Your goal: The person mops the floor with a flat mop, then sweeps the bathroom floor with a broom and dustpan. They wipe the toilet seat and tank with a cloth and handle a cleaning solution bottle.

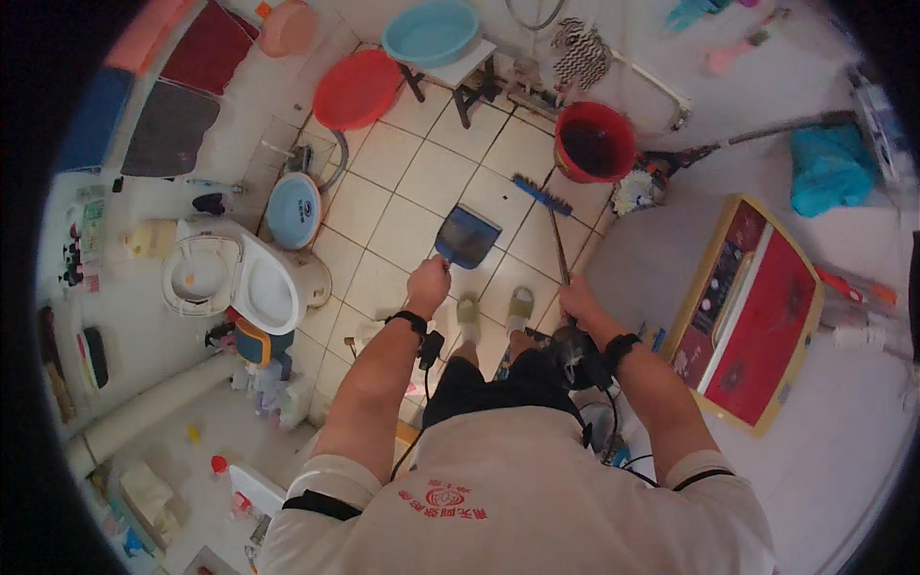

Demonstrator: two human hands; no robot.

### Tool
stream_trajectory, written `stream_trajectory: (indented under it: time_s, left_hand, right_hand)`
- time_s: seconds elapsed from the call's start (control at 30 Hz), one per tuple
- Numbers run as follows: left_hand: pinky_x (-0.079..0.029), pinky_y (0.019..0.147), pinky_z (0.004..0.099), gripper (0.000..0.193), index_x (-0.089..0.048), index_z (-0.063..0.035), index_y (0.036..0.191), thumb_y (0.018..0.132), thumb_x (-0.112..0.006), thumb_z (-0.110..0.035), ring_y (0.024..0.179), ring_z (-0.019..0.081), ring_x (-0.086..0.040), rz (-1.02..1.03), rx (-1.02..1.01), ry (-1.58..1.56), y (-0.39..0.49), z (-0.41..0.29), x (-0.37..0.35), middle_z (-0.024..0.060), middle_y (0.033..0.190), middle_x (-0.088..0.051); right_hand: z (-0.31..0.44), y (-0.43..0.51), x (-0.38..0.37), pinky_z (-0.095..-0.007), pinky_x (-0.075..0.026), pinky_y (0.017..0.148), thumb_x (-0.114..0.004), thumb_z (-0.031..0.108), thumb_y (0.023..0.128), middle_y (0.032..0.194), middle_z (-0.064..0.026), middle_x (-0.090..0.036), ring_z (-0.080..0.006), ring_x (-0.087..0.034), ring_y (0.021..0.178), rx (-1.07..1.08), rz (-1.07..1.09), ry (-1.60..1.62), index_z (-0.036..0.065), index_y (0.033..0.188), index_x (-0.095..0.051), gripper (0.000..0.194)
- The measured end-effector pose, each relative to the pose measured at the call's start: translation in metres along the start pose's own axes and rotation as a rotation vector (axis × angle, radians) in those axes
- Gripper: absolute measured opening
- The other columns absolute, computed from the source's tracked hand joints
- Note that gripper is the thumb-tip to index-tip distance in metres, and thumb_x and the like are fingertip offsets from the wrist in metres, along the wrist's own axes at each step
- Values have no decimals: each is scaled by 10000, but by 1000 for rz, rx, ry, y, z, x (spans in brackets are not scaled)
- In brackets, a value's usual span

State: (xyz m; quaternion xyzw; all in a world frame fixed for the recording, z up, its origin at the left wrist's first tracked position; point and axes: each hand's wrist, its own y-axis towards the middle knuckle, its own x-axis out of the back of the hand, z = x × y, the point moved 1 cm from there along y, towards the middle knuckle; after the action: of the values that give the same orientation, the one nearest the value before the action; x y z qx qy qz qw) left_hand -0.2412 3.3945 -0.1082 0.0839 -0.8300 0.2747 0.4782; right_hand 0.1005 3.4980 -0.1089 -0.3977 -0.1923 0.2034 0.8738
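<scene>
My left hand (429, 286) is closed around the handle of a blue dustpan (468, 237), whose pan lies over the tiles ahead of me with dark, unclear matter on it. In my right hand (581, 302) is the long thin handle of a broom (543, 195) with a blue head and dark bristles. The broom head is at the floor, right of the dustpan and apart from it. A small dark speck (505, 197) sits on the tiled floor (392, 190) between the two.
A red bucket (595, 141) with dark contents stands beyond the broom head. A red and gold washing machine (747, 316) is on my right, a white toilet (272, 287) on my left. Basins (357, 89) and a small white-topped stool (474, 65) stand at the far wall.
</scene>
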Motion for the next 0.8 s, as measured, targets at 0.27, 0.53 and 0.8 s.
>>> stream_trajectory:
  time_s: [0.27, 0.53, 0.8]
  left_hand:
    - [-571, 749, 496, 164, -692, -106, 1014, 882, -651, -193, 868, 384, -705, 53, 37, -31, 53, -22, -30, 177, 915, -718]
    - [-574, 738, 505, 185, -679, -92, 1029, 873, -662, -190, 861, 393, -709, 48, 45, -45, 68, -15, -32, 188, 908, -721]
    - [-568, 744, 519, 169, -664, -79, 1042, 888, -643, -147, 838, 408, -708, 122, 4, -98, 49, 6, -20, 199, 902, -728]
  right_hand:
    - [-1, 153, -23, -424, -559, 561, -617, 116, 901, 689, -173, -653, -304, -670, 568, 263, -89, -493, -34, 930, -666, 160]
    - [28, 79, 9, -442, -548, 612, -596, 104, 882, 653, -155, -664, -280, -680, 591, 14, 434, -849, -5, 1268, -654, 406]
    - [51, 52, 6, -479, -530, 543, -578, 140, 911, 699, -232, -653, -375, -656, 548, -26, 108, -546, -29, 1271, -600, 398]
